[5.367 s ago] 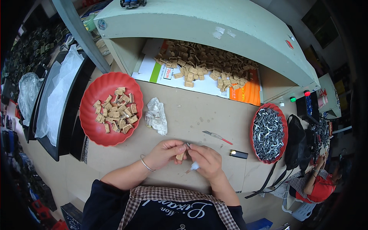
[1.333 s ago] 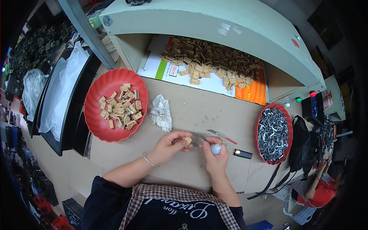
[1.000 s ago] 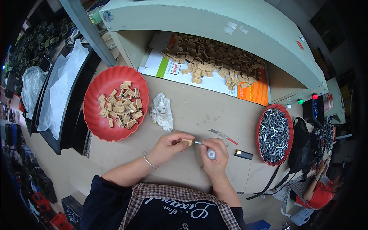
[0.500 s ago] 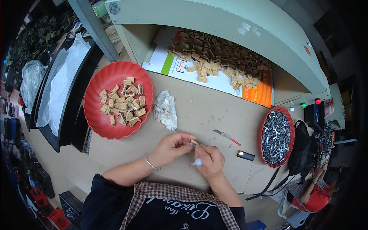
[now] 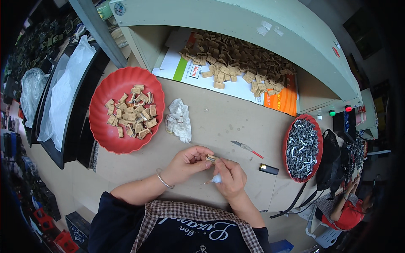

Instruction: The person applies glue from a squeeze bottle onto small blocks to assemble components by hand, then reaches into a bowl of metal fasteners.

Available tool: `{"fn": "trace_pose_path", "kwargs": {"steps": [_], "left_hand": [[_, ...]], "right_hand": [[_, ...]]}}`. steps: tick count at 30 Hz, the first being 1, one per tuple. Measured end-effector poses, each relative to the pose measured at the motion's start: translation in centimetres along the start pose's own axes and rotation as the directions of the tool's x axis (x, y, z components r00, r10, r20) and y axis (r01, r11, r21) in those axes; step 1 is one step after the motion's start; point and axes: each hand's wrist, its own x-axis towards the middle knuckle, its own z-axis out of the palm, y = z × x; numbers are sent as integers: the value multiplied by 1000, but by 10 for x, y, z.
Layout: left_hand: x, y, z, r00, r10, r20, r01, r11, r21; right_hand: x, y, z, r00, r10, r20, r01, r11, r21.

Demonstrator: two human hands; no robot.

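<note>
At the far left a clear plastic bag (image 5: 33,92) sits beside black trays (image 5: 67,158) that carry a white plastic sheet (image 5: 69,99). Next, on the table (image 5: 202,122), comes a wide red bowl (image 5: 99,130) with a loose heap of tan blocks (image 5: 134,114) in it, and just right of that lies a crumpled white cloth (image 5: 179,120). Below the cloth, the left hand (image 5: 185,163), with a bracelet (image 5: 162,179) at its wrist, pinches a small tan piece (image 5: 210,159) between thumb and fingers; a grey strip shows on the piece, which is up between the two hands. A small pale bottle (image 5: 217,178) is tucked in the curled fingers of the right hand (image 5: 232,179), its thin tip pointing left; that hand's fingertips are at the piece, but whether they grip it I cannot tell. Beyond, under a pale green shelf (image 5: 236,17), a big pile of tan blocks (image 5: 236,55) rests on printed cardboard (image 5: 168,67). Farther right lie a craft knife (image 5: 249,149), a black lighter (image 5: 268,169) and a second red bowl (image 5: 319,147) full of metal clips (image 5: 302,147), then a black bag (image 5: 329,164) and a seated co-worker (image 5: 350,215) in red.
</note>
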Motion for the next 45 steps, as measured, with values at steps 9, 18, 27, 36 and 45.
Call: {"fn": "trace_pose_path", "kwargs": {"steps": [9, 18, 27, 36, 45], "left_hand": [[2, 0, -1, 1000, 21, 16, -20, 999, -33], [4, 0, 1, 995, 40, 94, -30, 994, -103], [3, -3, 0, 992, 32, 118, -1, 968, -252], [5, -4, 0, 992, 54, 112, -5, 917, -399], [8, -9, 3, 998, -4, 63, 0, 998, 70]], "right_hand": [[12, 1, -5, 964, 259, 61, -264, 907, 329], [7, 9, -10, 794, 407, 450, -605, 467, 645], [8, 5, -13, 819, 352, 452, -568, 599, 564], [6, 3, -11, 647, 475, 597, -687, 24, 726], [4, 23, -12, 542, 440, 715, -728, -178, 662]]}}
